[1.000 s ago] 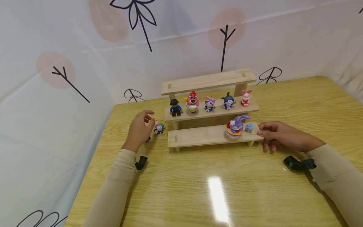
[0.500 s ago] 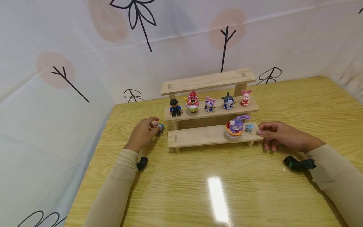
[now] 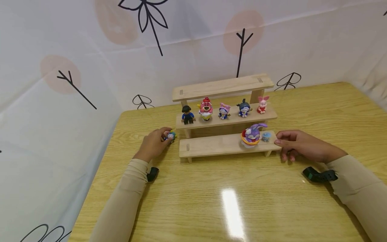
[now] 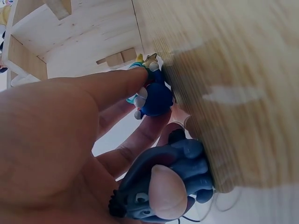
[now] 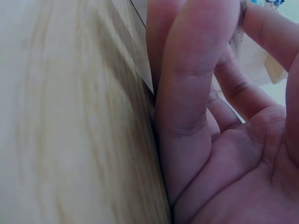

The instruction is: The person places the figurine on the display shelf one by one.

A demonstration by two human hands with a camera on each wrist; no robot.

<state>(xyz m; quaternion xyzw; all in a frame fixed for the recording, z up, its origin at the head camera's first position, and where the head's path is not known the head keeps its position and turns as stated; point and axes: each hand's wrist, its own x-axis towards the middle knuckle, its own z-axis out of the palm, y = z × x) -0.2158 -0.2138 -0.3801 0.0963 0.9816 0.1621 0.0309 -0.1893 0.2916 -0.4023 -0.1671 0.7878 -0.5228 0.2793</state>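
On the table left of the wooden stepped display shelf (image 3: 214,144), my left hand (image 3: 152,145) pinches a small blue figurine (image 3: 171,135) with turquoise and yellow parts. In the left wrist view my thumb lies on one side of the blue figurine (image 4: 158,99) and fingers on the other. A grey donkey figurine (image 4: 175,175) is close to that palm; the head view hides it behind the hand. My right hand (image 3: 302,145) holds the right end of the shelf's lowest step, its thumb at the edge. Beside that thumb sit a light-blue figurine (image 3: 266,136) and a purple rabbit figurine (image 3: 252,135).
Along the middle step stand a black-haired toy figure (image 3: 187,116), a pink bear figurine (image 3: 206,109), a pink-hooded figurine (image 3: 224,111), a dark-hooded figurine (image 3: 244,108) and a pink piglet figurine (image 3: 262,105). A patterned cloth (image 3: 193,60) hangs behind the table (image 3: 193,195).
My left hand has moved slightly right and down to the blue figurine, and its thumb and fingers have closed round it. The right hand stays at the shelf's end.
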